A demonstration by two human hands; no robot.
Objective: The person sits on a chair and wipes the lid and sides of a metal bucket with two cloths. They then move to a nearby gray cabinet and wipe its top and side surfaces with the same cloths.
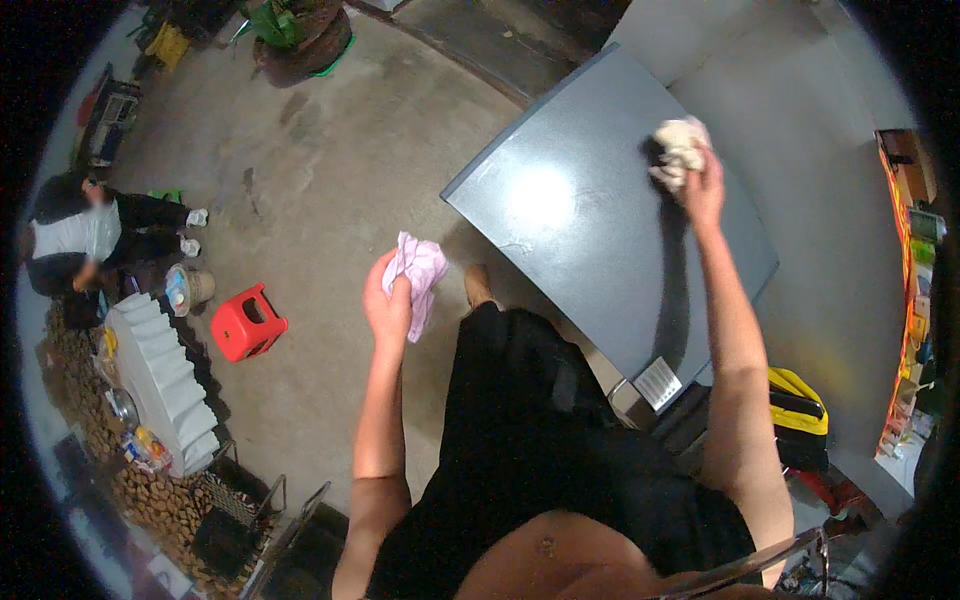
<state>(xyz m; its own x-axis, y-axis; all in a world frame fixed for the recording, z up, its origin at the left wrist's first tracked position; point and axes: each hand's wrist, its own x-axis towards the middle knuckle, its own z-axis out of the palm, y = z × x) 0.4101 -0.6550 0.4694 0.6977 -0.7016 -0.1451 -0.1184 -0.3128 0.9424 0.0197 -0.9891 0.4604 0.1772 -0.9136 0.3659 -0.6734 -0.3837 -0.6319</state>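
Note:
Over the concrete floor, my left hand (388,303) grips a crumpled pink cloth (421,276), whose loose end hangs below the fingers. My right hand (703,189) is shut on a bunched cream-white cloth (679,146) near the far right side of a grey tabletop (585,247). The cloth looks to be on or just over the surface; exact contact is hard to tell. My right arm throws a long shadow across the tabletop, and a bright lamp reflection shines near its left corner. A white printed sheet (658,385) lies at the table's near edge.
A red plastic stool (249,324) and a bucket (199,287) stand to the left. Beyond them a person (82,225) sits by a table with a white cloth (161,382). A potted plant (300,45) stands ahead. A yellow-and-black bag (801,412) is at right, by the wall.

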